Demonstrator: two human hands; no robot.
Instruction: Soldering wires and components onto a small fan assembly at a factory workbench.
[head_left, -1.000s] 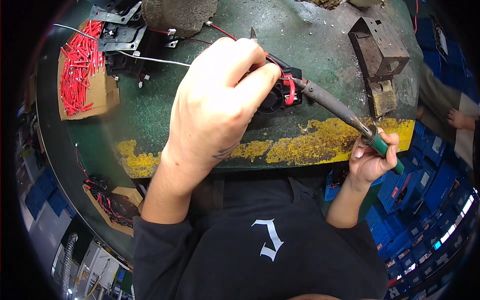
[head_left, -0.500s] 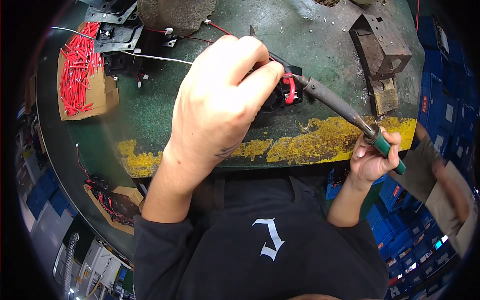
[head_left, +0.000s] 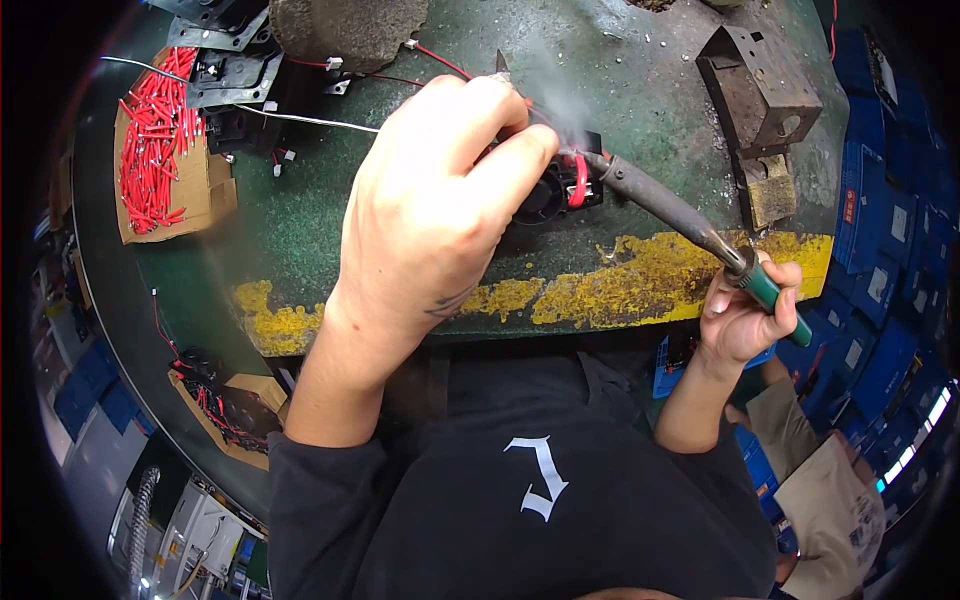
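My right hand grips the green handle of a soldering iron. The iron's tip meets a red wire on a small black fan. Pale smoke drifts up from that joint. Closed in a pinch, my left hand is just left of the tip and covers part of the fan. A silvery strand of solder wire runs from the left into this hand; its end is hidden by the fingers. A dark pointed tip shows beyond the knuckles.
At the left, a cardboard box holds many short red wires. Black fan housings are stacked beside a stone block. A rusty metal stand with a sponge is at the right. Another person is behind, lower right.
Smoke now rises from the joint, where hardly any showed before. My left hand and the iron's tip have shifted slightly left. The other person has moved lower in view.
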